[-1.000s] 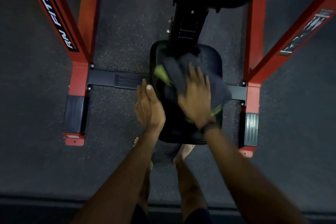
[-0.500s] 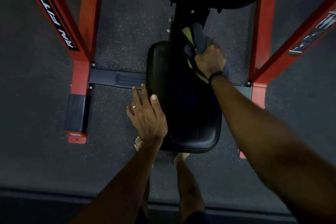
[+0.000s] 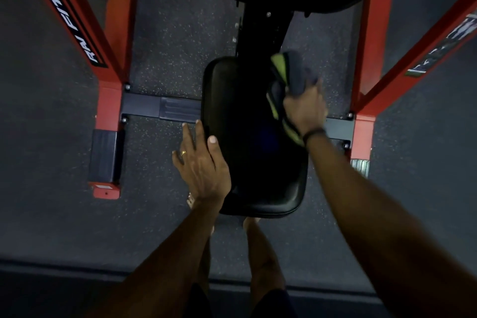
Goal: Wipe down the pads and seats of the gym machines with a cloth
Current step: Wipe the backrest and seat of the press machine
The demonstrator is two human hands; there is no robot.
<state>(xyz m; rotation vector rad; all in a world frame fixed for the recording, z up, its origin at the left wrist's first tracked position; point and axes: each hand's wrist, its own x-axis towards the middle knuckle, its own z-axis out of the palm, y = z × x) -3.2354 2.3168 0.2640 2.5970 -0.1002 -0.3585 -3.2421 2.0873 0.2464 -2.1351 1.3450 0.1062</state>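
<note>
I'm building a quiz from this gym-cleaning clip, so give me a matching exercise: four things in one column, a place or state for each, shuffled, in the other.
Things:
1. cloth
2. left hand
3. seat
4. right hand

Places or states:
A. black, padded, between the red uprights
B. bunched, dark with a green edge
C. wears a ring, fingers straight at the seat's left edge
D. grips the cloth at the seat's right edge

Pairs: 1-B, 2-C, 3-A, 4-D

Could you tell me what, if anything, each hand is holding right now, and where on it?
The right hand grips the bunched cloth near its middle, ends hanging free. The left hand holds nothing; it rests on the seat's left edge.
</note>
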